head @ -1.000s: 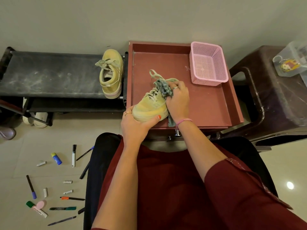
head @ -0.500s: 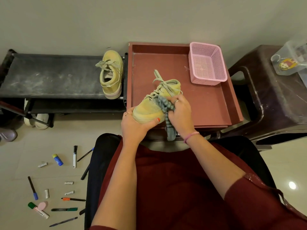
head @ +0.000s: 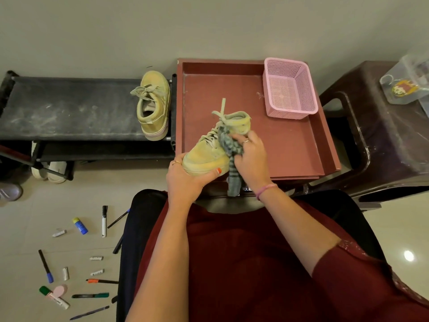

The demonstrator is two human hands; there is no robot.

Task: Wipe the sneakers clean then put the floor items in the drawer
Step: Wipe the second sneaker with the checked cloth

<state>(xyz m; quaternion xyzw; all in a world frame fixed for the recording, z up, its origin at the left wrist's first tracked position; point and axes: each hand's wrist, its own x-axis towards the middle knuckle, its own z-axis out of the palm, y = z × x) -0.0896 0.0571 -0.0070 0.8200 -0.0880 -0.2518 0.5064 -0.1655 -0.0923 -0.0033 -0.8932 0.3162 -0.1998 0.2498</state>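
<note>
- Here, the open red drawer is carrying a pink mesh basket in its far right corner; nothing is showing inside the basket.
- The left hand is gripping the toe of a yellow sneaker above the drawer's near left corner, its fingers wrapping under the sole and its thumb lying along the toe edge.
- That sneaker's long axis is running diagonally, with the toe pointing toward the near left and the heel toward the far right, laces up.
- The right hand is pressing a bunched grey cloth against the sneaker's side, fingers curling round the cloth; one tail of it is hanging down past the drawer's near edge.
- A second sneaker is lying on the right end of the black shoe rack, toe pointing toward the wall.
- Markers and pens, a glue stick and small batteries are lying scattered on the floor to the left.
</note>
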